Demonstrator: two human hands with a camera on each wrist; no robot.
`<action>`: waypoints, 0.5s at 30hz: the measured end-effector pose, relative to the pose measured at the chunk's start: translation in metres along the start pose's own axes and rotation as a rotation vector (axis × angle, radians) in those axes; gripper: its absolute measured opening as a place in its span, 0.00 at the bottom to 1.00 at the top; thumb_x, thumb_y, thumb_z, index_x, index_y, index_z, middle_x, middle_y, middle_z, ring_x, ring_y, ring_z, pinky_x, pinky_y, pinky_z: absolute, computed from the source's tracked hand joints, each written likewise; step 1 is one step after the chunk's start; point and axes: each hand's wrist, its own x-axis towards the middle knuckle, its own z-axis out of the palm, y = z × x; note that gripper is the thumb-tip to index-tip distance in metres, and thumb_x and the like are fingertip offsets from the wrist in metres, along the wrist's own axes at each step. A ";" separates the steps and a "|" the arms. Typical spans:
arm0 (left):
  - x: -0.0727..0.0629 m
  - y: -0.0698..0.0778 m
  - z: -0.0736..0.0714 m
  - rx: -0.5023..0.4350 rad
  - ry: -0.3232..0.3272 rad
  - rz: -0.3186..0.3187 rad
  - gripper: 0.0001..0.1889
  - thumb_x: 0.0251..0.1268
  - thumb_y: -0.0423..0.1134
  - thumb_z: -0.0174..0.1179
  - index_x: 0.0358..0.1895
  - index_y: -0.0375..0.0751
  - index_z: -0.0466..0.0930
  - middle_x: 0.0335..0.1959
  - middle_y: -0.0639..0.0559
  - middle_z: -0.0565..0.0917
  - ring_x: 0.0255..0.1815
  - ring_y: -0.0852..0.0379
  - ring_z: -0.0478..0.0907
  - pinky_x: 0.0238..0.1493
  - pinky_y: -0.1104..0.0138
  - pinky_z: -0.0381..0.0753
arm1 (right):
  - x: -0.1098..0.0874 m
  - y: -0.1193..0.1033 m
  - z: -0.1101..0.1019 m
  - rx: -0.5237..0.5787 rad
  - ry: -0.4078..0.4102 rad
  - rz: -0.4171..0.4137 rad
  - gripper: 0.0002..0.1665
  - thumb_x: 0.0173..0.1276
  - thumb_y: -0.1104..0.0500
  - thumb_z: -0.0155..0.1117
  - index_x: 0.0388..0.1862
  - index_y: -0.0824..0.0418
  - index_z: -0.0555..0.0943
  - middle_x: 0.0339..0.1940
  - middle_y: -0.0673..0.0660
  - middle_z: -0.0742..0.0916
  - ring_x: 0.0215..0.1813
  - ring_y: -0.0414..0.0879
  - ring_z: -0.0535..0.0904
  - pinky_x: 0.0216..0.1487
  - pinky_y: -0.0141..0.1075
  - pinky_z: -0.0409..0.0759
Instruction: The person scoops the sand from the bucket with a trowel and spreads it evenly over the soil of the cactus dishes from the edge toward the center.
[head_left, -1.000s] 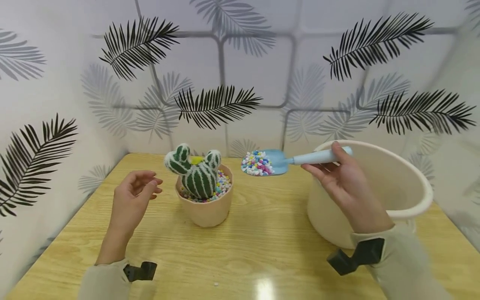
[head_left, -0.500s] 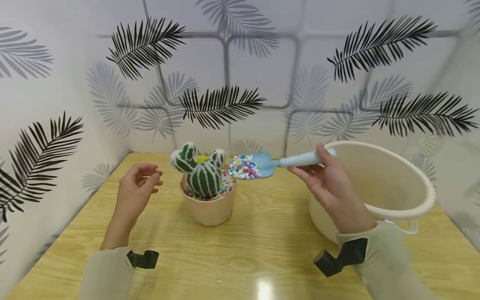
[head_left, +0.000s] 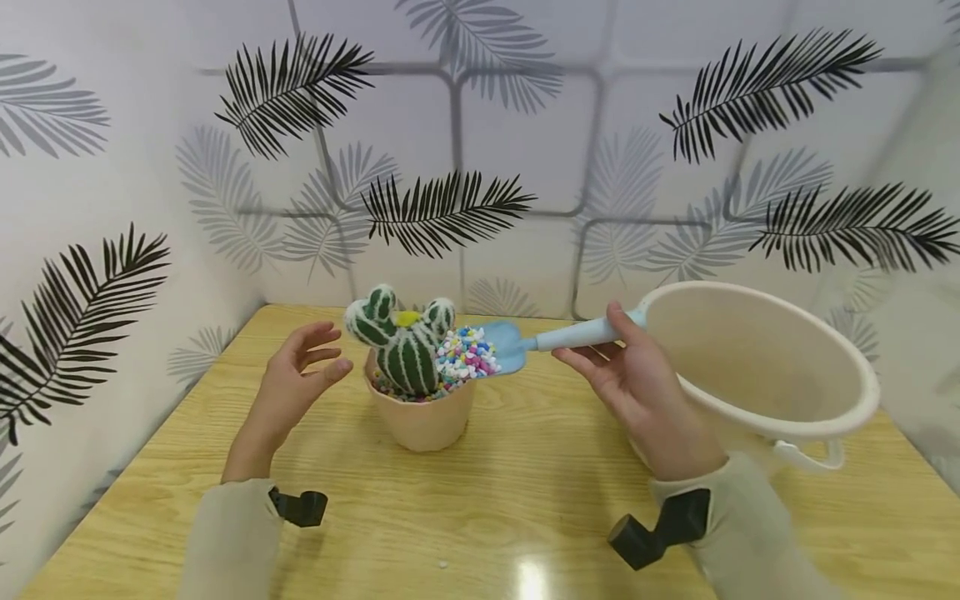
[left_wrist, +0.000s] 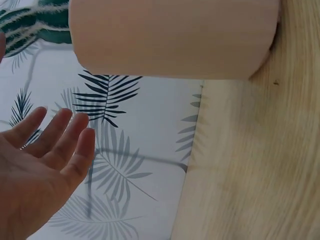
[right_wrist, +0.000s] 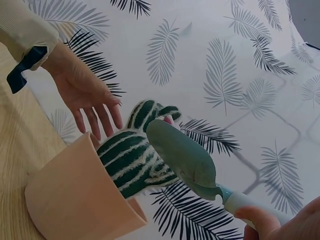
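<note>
My right hand (head_left: 637, 392) grips the pale blue handle of a small shovel (head_left: 506, 343). Its blade carries a heap of colourful pebbles (head_left: 468, 354) and reaches over the right rim of a peach flower pot (head_left: 423, 425). A green cactus (head_left: 408, 358) with white fuzzy stripes stands in that pot, amid more pebbles. My left hand (head_left: 296, 383), holding nothing, hovers just left of the pot with fingers apart and slightly bent. In the right wrist view the underside of the shovel (right_wrist: 182, 157) hides most of the pebbles.
A large cream bucket (head_left: 765, 417) with a side handle stands at the right, behind my right forearm. One small white bit (head_left: 442, 565) lies on the wooden table (head_left: 480, 500) near its front. A leaf-patterned wall (head_left: 517, 142) closes off the back and left.
My right hand has moved left and slightly down, bringing the loaded shovel from beside the pot to over its rim. My left hand has moved closer to the pot and spread its thumb and fingers.
</note>
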 end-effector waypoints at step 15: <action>0.010 -0.016 0.019 0.051 -0.205 0.039 0.39 0.59 0.35 0.65 0.72 0.37 0.53 0.71 0.36 0.59 0.70 0.34 0.57 0.66 0.41 0.62 | 0.002 0.026 -0.009 -0.161 -0.010 -0.074 0.08 0.76 0.52 0.44 0.42 0.53 0.60 0.44 0.55 0.68 0.48 0.49 0.75 0.56 0.43 0.78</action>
